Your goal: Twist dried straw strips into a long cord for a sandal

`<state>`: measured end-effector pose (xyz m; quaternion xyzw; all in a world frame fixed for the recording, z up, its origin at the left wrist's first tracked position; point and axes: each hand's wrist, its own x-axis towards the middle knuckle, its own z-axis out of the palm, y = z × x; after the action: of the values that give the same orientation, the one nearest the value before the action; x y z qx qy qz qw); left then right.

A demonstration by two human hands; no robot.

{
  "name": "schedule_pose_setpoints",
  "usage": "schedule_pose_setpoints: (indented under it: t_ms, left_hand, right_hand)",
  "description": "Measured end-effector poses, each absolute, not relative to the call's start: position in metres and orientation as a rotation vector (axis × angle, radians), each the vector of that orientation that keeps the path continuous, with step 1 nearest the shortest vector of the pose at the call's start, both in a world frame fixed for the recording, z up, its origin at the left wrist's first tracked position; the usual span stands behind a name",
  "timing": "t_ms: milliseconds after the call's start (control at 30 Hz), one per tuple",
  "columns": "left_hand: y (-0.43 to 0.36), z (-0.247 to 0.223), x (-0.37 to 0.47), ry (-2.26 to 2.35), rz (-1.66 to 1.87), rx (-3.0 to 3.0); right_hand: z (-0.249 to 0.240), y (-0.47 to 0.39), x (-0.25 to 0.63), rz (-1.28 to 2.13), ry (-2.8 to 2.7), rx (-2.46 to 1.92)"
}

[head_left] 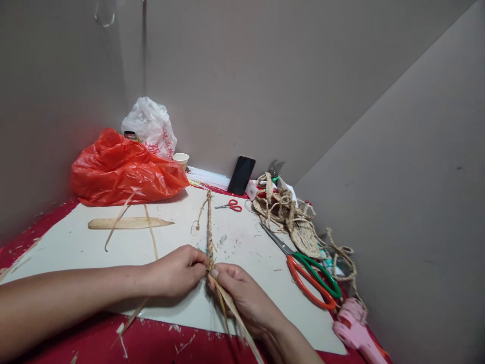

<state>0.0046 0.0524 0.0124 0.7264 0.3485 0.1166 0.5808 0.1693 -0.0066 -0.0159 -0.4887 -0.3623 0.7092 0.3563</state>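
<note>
A thin straw braid (209,227) runs away from me along the white board, its far end near the small scissors. My left hand (184,270) pinches the braid's near end from the left, fingers closed. From the right, my right hand (238,290) grips the same end, thumb on top. Loose flat straw strips (237,316) trail from between my fingers toward the board's near edge. A wide pale straw piece (131,223) lies at the left, crossed by narrow strips. The fingertips partly hide the working end of the braid.
On the white board (250,242) lie small red scissors (232,205) and large shears (303,268). Braided straw cord (303,232) is heaped at right, near a pink glue gun (354,331). Behind are a red bag (121,172), a paper cup (181,160) and a phone (241,175).
</note>
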Motion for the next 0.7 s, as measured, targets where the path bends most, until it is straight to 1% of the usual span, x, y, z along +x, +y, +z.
schedule_pose_setpoints:
  t_ms: [133,267,533,700]
  left_hand:
    - [0.056,0.011,0.004,0.789,0.218,1.726]
    - [0.06,0.007,0.005,0.786,0.207,1.673]
    - [0.056,0.003,0.009,0.808,0.102,1.196]
    - [0.053,0.0,0.012,0.792,0.253,1.212]
  right_hand:
    - [-0.009,-0.003,0.176,1.783,-1.194,-1.319]
    - [-0.002,-0.002,0.179,1.64,-1.466,-1.376]
    - [0.009,-0.007,0.177,1.312,-1.794,-1.408]
    - [0.012,-0.009,0.18,1.149,-1.914,-1.474]
